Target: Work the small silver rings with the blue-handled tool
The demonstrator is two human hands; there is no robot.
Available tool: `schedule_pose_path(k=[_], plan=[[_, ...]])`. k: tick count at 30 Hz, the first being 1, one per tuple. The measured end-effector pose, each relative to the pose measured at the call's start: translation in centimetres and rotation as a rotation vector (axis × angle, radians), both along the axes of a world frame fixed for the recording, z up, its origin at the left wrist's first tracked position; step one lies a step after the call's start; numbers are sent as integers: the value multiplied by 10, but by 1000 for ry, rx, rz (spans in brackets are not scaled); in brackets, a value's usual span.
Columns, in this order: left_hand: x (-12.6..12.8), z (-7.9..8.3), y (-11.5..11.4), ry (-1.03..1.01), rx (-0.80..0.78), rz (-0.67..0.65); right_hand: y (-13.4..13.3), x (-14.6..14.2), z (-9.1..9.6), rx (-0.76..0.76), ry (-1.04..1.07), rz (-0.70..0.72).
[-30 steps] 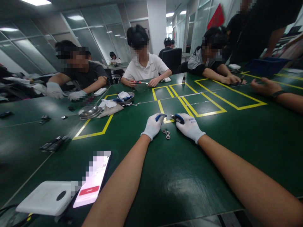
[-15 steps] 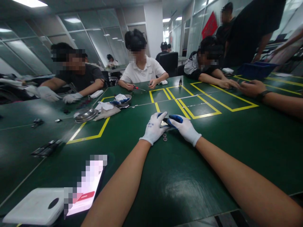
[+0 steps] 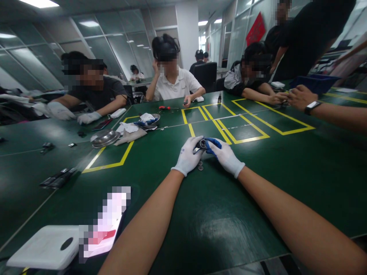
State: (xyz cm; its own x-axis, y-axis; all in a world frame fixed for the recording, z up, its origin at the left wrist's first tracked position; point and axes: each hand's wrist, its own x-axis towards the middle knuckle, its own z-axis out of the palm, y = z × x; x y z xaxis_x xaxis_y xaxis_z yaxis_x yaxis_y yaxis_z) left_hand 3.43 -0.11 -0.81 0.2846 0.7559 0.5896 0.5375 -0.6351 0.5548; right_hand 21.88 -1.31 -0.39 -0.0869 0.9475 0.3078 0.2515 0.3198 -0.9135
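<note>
Near the centre of the frame, the person's left hand [image 3: 187,154], in a white glove, is closing its fingers around a dark part with a round metallic end [image 3: 203,144]; the round end is facing the camera. The right hand [image 3: 226,154], gloved in white with blue-coated fingers, is meeting the same part from the right, its fingers bending in a narrow grip; how firmly it is holding cannot be told, as the fingers are hiding the contact. The part is sitting between the two hands, above the green table [image 3: 258,191]. Just below it, small metal discs [image 3: 200,167] are lying on the tabletop, partly beneath the gloves. At lower left, a phone [image 3: 114,214] with a lit screen is lying beside a white device [image 3: 43,246]. At the left, black elongated items [image 3: 57,178] are lying together, and a metal dish [image 3: 106,138] is standing next to a pale cloth [image 3: 132,136]. Toward upper centre, a red-handled screwdriver [image 3: 164,107] is lying in front of a co-worker in a white shirt [image 3: 179,82], while a small dark bottle [image 3: 219,98] is standing upright at the far end of the yellow tape outlines [image 3: 252,138].
</note>
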Motion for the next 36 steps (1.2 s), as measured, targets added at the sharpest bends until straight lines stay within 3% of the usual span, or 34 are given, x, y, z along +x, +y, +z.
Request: schedule_pose_path(k=[3,6,13,24,31,36], plan=[[-7,-1,5,-161,-68,169,-7,-2,4,62,-292,7],[-14,-2,10,-247,-157,303,-17,-7,7,174,-574,130],[-14,0,11,-265,-234,412,-26,-21,2,273,-858,157],[-18,-9,18,-248,-176,346,-22,-22,-2,215,-848,116],[-17,-7,15,-219,-173,330,-21,-19,2,236,-812,90],[-15,-6,14,-231,-202,352,-23,-21,0,297,-822,153]])
